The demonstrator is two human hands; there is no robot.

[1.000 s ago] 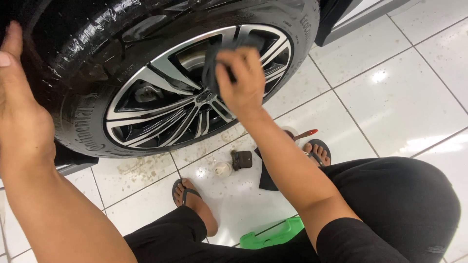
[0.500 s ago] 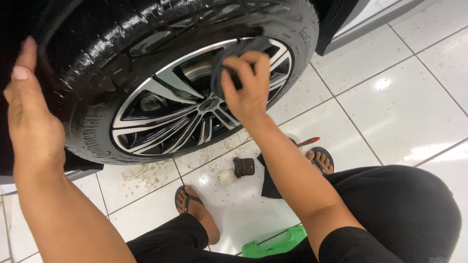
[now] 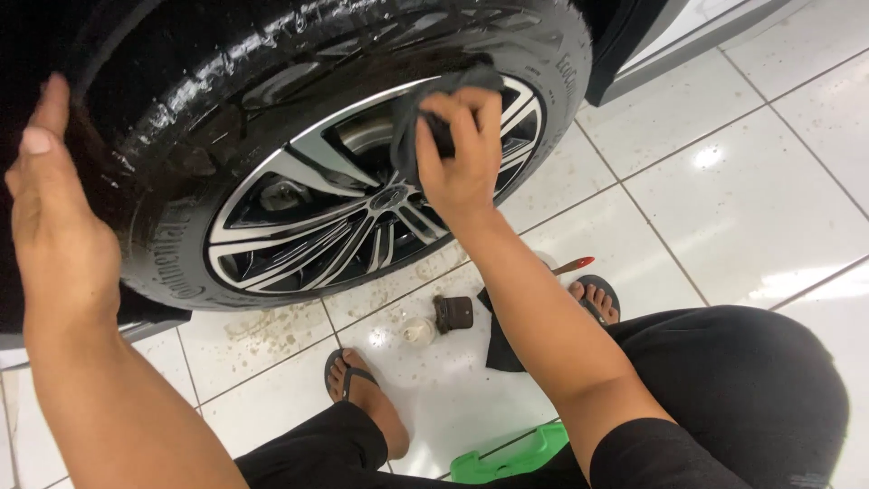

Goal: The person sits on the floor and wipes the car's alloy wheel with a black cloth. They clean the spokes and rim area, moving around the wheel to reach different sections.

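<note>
A dark cloth [image 3: 425,118] is gripped in the closed right hand [image 3: 462,158] and pressed against the rim [image 3: 299,226] at upper centre. The left hand [image 3: 59,217] is held open, flat on the tyre [image 3: 226,63], at the left edge.

The tyre [image 3: 226,54] runs off the frame at 12 and 9 o'clock. The right hand [image 3: 462,158] hides most of the cloth [image 3: 425,100]. The green stool [image 3: 507,453] at 6 o'clock is cut off, partly under legs. A small brown thing [image 3: 453,312] on the floor is too small to tell.

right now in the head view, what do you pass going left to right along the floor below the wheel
left foot in a sandal → small pale round container → small dark brown block → right foot in a sandal
</note>
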